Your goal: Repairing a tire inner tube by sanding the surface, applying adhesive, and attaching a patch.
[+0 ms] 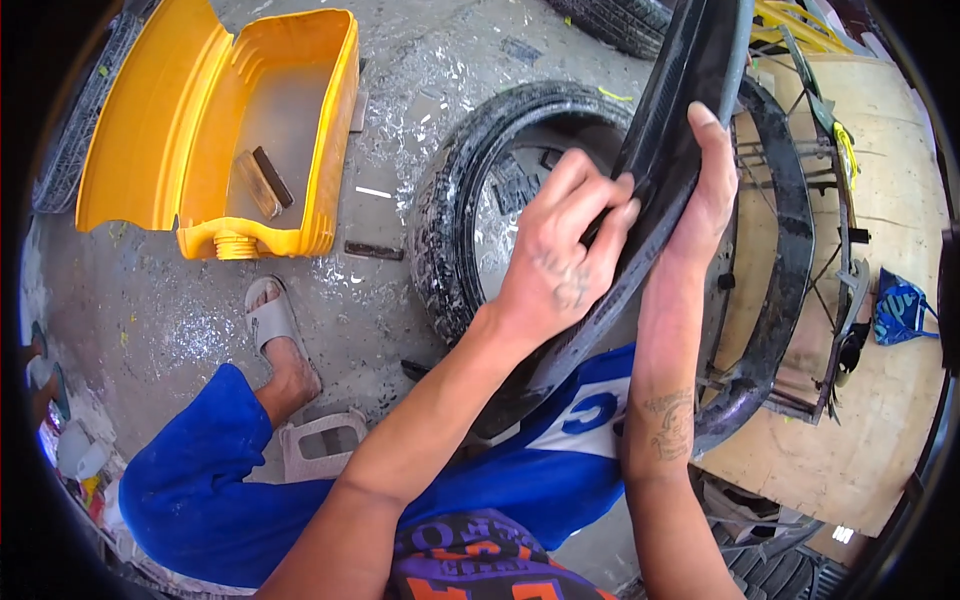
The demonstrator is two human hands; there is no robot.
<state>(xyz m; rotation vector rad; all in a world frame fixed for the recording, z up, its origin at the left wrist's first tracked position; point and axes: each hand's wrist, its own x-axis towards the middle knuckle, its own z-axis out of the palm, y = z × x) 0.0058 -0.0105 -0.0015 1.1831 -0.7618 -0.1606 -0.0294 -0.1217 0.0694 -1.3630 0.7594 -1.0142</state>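
A long, curved black panel point(665, 165) slants across my lap and rises toward the upper right. My right hand point(708, 185) grips its right edge, with the thumb up along the inner face and the other fingers hidden behind. Against the panel's left side, my left hand point(565, 250) is closed, its fingers curled and pinched close to the surface. Whatever lies between those fingertips is too hidden to name. Beyond my left hand, a black tyre point(440, 215) spattered with white lies flat on the wet floor.
A yellow jerrycan point(325, 150), cut open, holds cloudy water and two small blocks point(263, 183). Near it is a dark strip point(373, 250). At right, a plywood board point(860, 450) bears another curved black piece point(795, 210) and a blue packet point(903, 308). Another tyre point(625, 20) lies at the top.
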